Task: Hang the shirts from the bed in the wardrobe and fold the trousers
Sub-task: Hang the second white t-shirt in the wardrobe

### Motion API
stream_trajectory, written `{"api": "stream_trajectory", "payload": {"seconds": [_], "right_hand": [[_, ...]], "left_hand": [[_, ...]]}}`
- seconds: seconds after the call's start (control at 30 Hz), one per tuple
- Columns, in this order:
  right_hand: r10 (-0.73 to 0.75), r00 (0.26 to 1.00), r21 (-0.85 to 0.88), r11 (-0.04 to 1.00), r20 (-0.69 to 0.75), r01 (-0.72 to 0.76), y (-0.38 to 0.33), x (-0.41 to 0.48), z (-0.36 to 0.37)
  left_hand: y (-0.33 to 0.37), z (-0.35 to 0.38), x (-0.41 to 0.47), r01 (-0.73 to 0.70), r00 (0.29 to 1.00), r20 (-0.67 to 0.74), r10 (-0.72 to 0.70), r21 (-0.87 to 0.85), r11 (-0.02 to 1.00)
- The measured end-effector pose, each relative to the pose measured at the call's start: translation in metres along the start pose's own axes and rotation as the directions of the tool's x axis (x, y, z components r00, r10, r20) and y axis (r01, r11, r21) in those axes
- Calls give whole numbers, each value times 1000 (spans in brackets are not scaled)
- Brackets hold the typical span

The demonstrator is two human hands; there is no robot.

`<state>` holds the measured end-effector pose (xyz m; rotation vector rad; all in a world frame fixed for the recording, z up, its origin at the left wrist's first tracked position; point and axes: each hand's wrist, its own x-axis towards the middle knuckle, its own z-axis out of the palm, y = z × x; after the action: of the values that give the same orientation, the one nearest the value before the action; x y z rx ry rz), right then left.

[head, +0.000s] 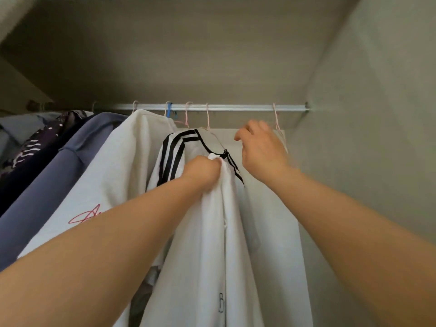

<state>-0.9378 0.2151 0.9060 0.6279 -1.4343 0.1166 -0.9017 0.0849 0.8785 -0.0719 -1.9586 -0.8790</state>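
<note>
- Step in hand, as I judge it: settling the striped white shirt (203, 244) on the rail (236, 107) inside the wardrobe (354, 114).
- Left hand (205, 172) is fisted on a bunch of shirt fabric right at the neckline, fingers curled tight.
- Right hand (260, 149) is up by the pink hanger (276, 116) at the rail's right end. It's blurred, so I can't tell if the fingers grip the wire or only touch it.
- To do it well I'd keep the collar centred under its hook, let go of the bunch so the front drops flat, and keep the hooks apart.
- Shirt look: white, black double stripes on the shoulder and neck trim, hanging long, soft, creased where squeezed, faint dark lettering low down.
- Just left hang a white top with red print (113, 175), then a blue garment (59, 171).
</note>
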Motion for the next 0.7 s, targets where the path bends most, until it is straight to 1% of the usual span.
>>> {"api": "stream_trajectory", "payload": {"seconds": [0.03,0.1,0.13,0.2,0.3,0.47,0.53,0.6,0.63,0.67,0.7], "right_hand": [[-88,996,-65,994,11,89,2,9,0],[-184,982,-137,973,28,186,4,24,0],[-195,980,-173,964,41,199,7,30,0],[-171,981,-257,948,87,188,14,39,1],[-113,981,-395,903,160,169,26,47,6],[70,986,-501,865,150,14,48,49,4],[150,979,-571,820,141,-43,60,48,1],[266,959,-629,763,98,-148,74,46,0],[353,932,-594,768,78,-241,81,44,0],[455,888,-499,786,70,-364,87,44,0],[559,825,-379,784,87,-491,91,42,-2]], "left_hand": [[2,1,5,-7,1000,-6,7,7,1000],[5,5,16,-23,1000,-13,23,2,1000],[6,7,20,-29,999,-20,29,-13,999],[9,11,27,-37,999,-31,35,-49,998],[12,17,33,-67,998,-17,66,-29,997],[18,25,44,-107,994,-43,105,-39,994],[20,29,46,-121,992,-41,119,-45,992],[21,32,46,-128,991,-45,126,-44,991],[21,33,46,-132,991,-44,130,-42,990],[20,34,46,-132,991,-41,130,-42,990],[20,35,46,-132,991,-40,130,-43,990]]}}
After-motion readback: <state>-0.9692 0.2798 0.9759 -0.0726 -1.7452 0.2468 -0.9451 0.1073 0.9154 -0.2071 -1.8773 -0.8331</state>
